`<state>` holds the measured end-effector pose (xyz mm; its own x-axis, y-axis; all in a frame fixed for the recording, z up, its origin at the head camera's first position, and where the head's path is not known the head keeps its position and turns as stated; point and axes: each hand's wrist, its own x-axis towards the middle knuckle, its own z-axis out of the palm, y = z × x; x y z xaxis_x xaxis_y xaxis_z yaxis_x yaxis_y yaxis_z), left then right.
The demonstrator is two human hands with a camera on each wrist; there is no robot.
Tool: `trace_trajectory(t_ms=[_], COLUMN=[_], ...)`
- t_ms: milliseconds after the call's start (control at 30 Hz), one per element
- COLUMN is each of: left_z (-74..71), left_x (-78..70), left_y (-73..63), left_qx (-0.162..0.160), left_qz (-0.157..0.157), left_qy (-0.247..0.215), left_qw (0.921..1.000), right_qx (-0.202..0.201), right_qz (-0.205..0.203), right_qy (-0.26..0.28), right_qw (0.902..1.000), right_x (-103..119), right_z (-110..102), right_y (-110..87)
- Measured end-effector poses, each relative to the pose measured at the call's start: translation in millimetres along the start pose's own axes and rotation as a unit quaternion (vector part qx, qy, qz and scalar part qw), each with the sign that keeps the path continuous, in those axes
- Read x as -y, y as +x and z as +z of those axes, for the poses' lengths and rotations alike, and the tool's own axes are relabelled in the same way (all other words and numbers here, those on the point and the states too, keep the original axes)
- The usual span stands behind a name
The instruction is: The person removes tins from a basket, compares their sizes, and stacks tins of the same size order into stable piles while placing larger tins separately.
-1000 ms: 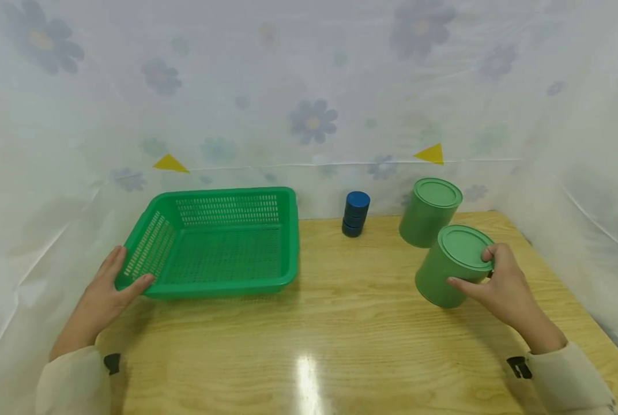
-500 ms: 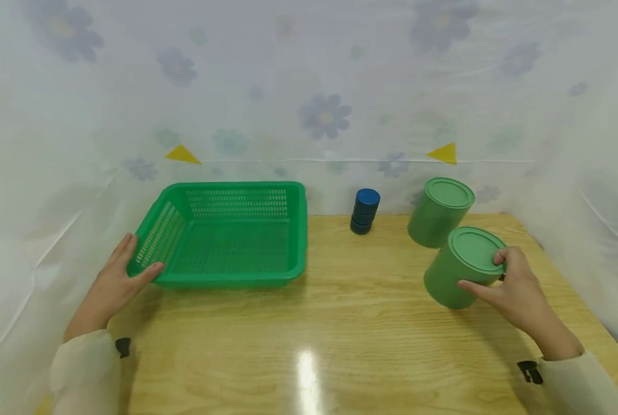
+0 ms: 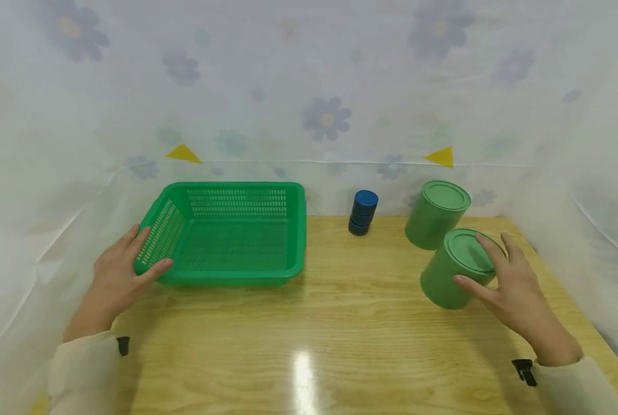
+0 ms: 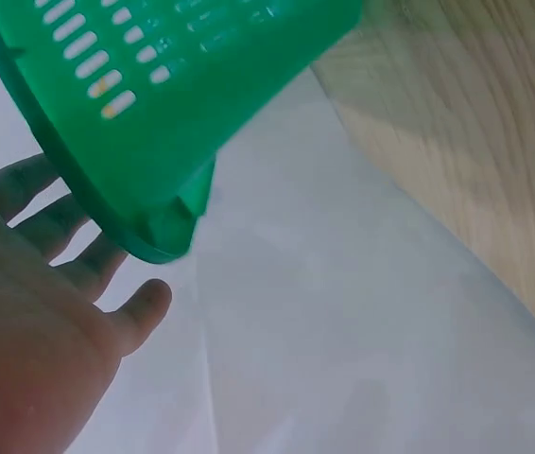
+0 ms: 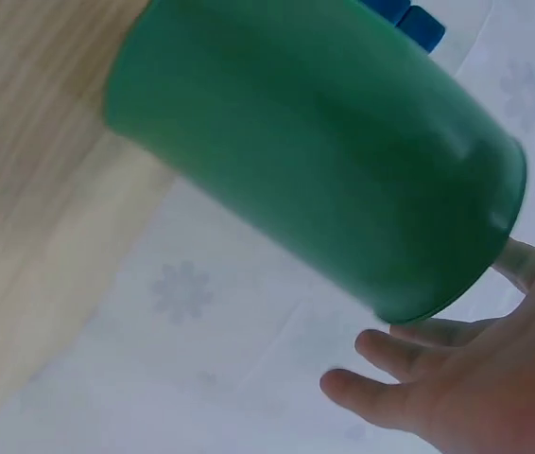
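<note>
My left hand (image 3: 117, 276) is at the near left corner of a green plastic basket (image 3: 231, 276). Its fingers are loosened and spread by the rim; in the left wrist view they reach behind the basket's edge, and whether they touch is hard to tell. A green lidded can (image 3: 446, 282) stands upright on the table's right side. Around its top, my right hand (image 3: 516, 294) has thumb and fingers spread apart. In the right wrist view the fingertips (image 5: 376, 345) lie just off the can's end, not gripping it. Nothing shows inside the basket.
Behind the near can stands a second green can (image 3: 436, 216). Between basket and cans, a small stack of dark blue round pieces (image 3: 363, 213) stands at the back of the wooden table (image 3: 340, 328). Flowered white sheeting (image 3: 267, 86) closes off the back and sides.
My right fingers have loosened from the can's top and spread. My left fingers have opened a little at the basket corner. The head view has shifted slightly; basket and cans look unmoved.
</note>
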<state>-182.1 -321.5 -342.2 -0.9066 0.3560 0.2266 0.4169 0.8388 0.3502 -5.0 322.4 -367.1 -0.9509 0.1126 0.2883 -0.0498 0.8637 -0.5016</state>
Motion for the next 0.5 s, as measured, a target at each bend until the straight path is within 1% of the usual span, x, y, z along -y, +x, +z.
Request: trace_trajectory(t_ms=[100,167,300,433,500], left_z=[4.1,6.4,10.6,16.7,20.5], left_x=[-9.8,-16.4,-30.0,-43.8,-50.9], left_y=[0.9,0.3,1.1,3.9,5.7], left_qx=[0.007,0.016,0.025,0.027,0.028], left_qz=[0.004,0.003,0.013,0.028,0.033], left_qy=[0.012,0.016,0.038,0.046,0.047], left_qw=[0.9999,0.9997,0.9989,0.9982,0.9979], right_qx=[-0.027,-0.033,-0.041,-0.062,-0.060], right_qz=[-0.032,-0.046,-0.076,-0.120,-0.130], right_qy=[-0.047,-0.070,-0.097,-0.123,-0.129], right_qw=[0.9981,0.9960,0.9915,0.9832,0.9812], right_x=[12,21,38,54,61], right_z=[3,6,17,29,35], right_y=[3.7,6.7,12.2,18.1,21.5])
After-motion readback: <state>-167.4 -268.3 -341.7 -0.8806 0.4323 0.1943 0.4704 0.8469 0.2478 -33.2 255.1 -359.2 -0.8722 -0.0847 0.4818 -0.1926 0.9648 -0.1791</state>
